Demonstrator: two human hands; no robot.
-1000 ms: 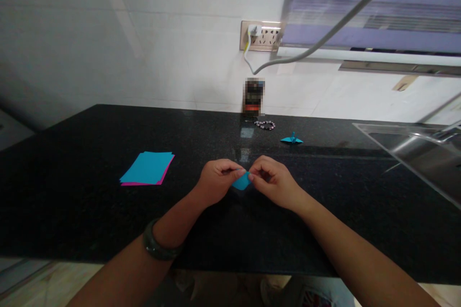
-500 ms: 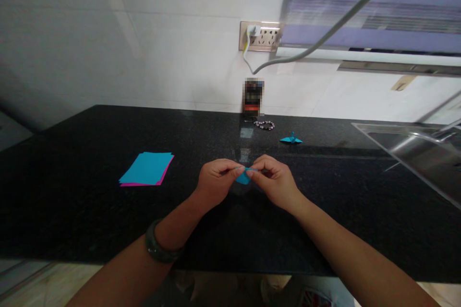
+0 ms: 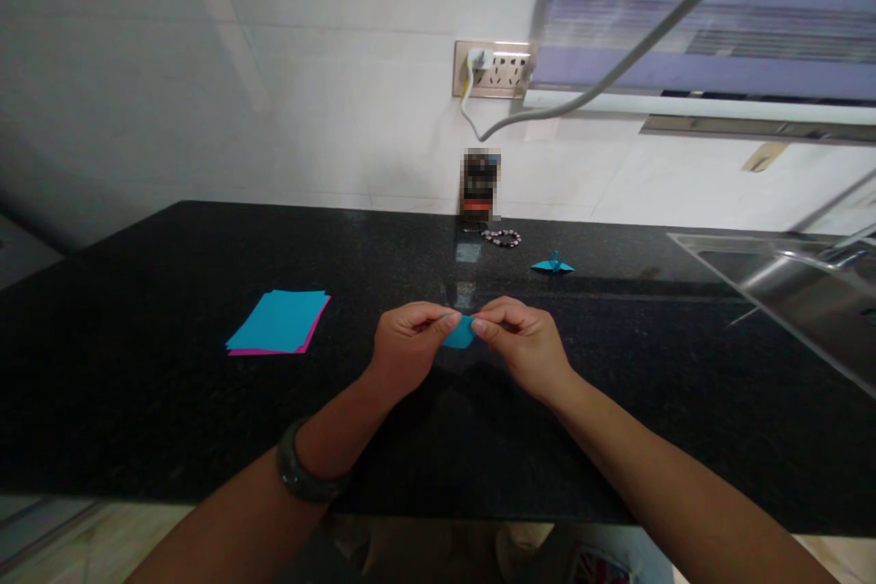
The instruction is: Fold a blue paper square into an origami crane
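Observation:
A small folded piece of blue paper (image 3: 460, 334) is pinched between both hands above the dark countertop. My left hand (image 3: 411, 342) grips its left side with thumb and fingers. On the opposite side, my right hand (image 3: 524, 338) pinches the upper right corner, thumb facing me. The fingers cover much of the paper's upper edge, so its full shape is partly hidden. Beyond my right hand, a folded blue paper crane (image 3: 553, 265) rests with its wings spread. Off to the left lies a stack of blue and magenta paper sheets (image 3: 279, 321).
A beaded bracelet (image 3: 503, 238) lies near the wall beside a blurred dark upright object (image 3: 480, 184). At the right, a metal sink (image 3: 787, 287) is set into the black countertop (image 3: 171, 401). A grey cable (image 3: 589, 96) hangs below the wall socket (image 3: 494, 70).
The folded blue paper has tilted between my fingers, and more of its flat face shows. Both hands stay pinched on it in nearly the same place.

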